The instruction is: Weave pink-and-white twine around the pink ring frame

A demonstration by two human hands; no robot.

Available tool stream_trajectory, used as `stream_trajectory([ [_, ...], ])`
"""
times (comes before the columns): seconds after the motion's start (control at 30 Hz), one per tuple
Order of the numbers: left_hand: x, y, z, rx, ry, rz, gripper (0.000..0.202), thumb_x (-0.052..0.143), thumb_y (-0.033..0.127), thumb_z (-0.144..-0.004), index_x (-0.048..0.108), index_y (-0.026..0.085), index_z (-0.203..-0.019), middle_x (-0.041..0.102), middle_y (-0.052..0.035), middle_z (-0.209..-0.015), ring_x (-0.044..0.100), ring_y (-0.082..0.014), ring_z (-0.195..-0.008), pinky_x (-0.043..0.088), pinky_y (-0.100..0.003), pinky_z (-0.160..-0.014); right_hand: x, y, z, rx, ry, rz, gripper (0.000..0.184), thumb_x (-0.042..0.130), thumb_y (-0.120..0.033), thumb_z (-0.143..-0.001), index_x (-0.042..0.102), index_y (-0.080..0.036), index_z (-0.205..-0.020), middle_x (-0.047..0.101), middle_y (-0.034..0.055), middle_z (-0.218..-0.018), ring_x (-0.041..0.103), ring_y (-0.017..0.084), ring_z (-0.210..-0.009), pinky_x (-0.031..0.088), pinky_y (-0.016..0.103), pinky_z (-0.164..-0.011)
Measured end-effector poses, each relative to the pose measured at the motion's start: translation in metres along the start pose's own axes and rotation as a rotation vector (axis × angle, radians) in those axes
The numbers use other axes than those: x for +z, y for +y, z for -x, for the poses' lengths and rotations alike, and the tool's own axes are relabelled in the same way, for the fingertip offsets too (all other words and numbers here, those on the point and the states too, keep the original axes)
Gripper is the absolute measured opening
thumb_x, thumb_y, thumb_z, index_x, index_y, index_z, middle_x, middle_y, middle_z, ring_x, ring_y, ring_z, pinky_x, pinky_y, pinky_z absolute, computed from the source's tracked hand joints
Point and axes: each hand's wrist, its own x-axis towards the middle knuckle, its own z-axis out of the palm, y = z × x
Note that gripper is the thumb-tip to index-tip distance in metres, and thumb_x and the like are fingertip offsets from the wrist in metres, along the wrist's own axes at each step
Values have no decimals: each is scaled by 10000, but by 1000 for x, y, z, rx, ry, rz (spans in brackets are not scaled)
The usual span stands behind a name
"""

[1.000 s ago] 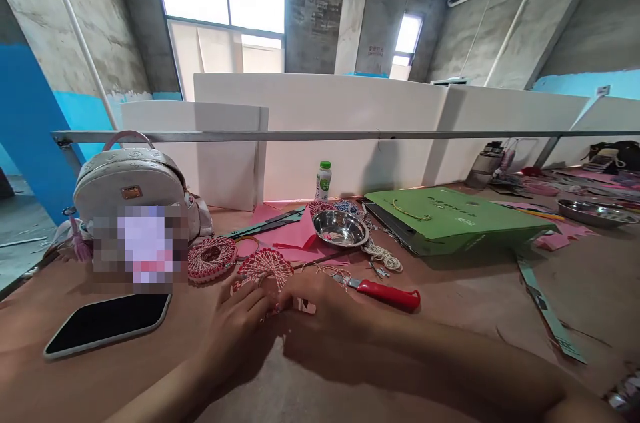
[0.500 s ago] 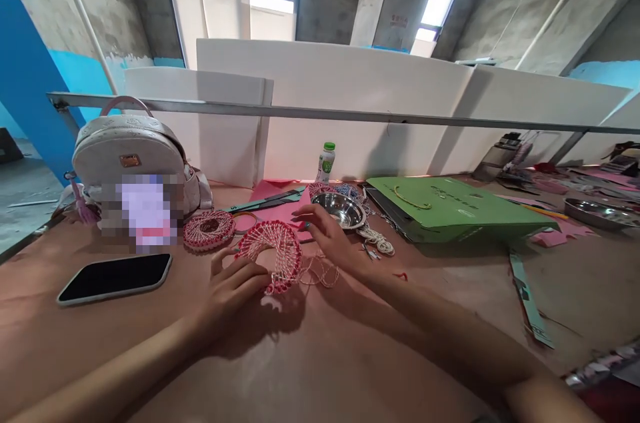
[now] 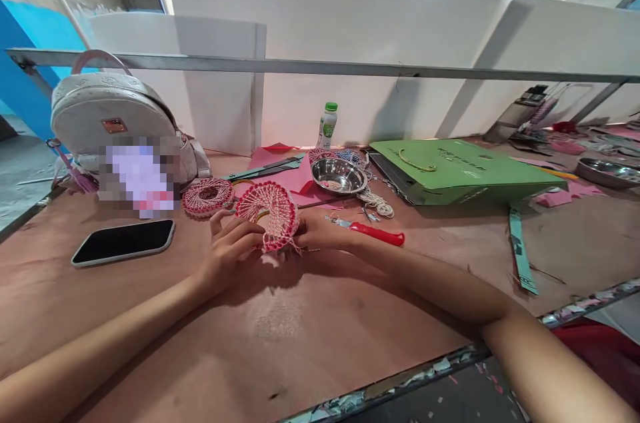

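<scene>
Ring, red and white, thread-wound: held tilted above the surface, between both hands. The right hand, raised near the bowl half a second ago, is now lowered to the ring's right edge; by this the ring seems steadied for close handling of its thread. Left hand: fingers clamped on the ring's lower left edge. Right hand: fingertips partly hidden; whether they are closed cannot be told.

On the surface: second ring, phone and backpack, at left; bottle, behind the bowl; cord, red-handled tool and green folder, at right.

Room: metal rail, backed by white panels.
</scene>
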Motion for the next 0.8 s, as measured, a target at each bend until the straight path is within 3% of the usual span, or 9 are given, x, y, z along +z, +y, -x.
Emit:
stream_trajectory([
  [0.1,-1,5,1,32,6,41,91,604,222,-969,664,244,-904,754,5,-879,697,-171,-801,284,-443,-1050,-20,-3,4,-26,239,408,117,606,-223,-878,698,-153,-856,697,17,-758,586,140,-651,402,239,-610],
  [0.2,-2,9,3,44,-15,85,135,551,214,-995,663,251,-928,749,5,-886,690,-155,-805,290,-437,-1053,-47,-7,12,113,587,873,171,573,-274,-954,702,-162,-952,716,75,-831,614,195,-737,387,278,-678],
  [0.3,-1,10,7,48,-16,113,164,529,275,-1014,674,253,-939,742,-6,-907,684,-153,-809,292,-443,-1072,-60,-10,17,246,716,1070,223,536,-235,-979,667,-159,-1142,728,143,-933,647,274,-887,422,345,-776],
  [0.37,0,11,10,39,-9,109,155,544,291,-1008,685,265,-950,736,-6,-925,676,-145,-798,292,-443,-1083,-54,-11,15,136,671,1069,279,580,-166,-931,645,-169,-1202,710,169,-1114,620,304,-1049,438,410,-898],
  [0.43,1,11,10,20,9,98,129,567,270,-993,690,274,-956,724,-1,-926,666,-140,-791,302,-442,-1079,-36,-11,10,-98,536,977,303,637,-143,-872,662,-194,-1170,663,141,-1256,551,306,-1195,396,463,-1042],
  [0.53,2,11,8,-9,44,81,107,591,226,-972,687,263,-939,702,-6,-915,643,-147,-796,339,-441,-1034,-1,-10,5,-359,294,655,188,650,-226,-872,694,-196,-1052,673,77,-1179,535,277,-1203,364,459,-1109],
  [0.67,5,7,5,-47,61,67,60,619,204,-950,668,237,-942,680,-24,-935,619,-168,-837,369,-428,-977,26,0,6,-256,111,77,216,586,-345,-943,694,-164,-992,674,46,-973,598,187,-895,503,329,-835],
  [0.8,6,0,4,-136,41,84,66,599,189,-946,655,225,-949,661,-44,-961,582,-197,-905,385,-424,-953,22,13,9,-99,53,-230,445,628,-578,-908,711,-141,-937,614,18,-815,508,121,-708,423,240,-654],
])
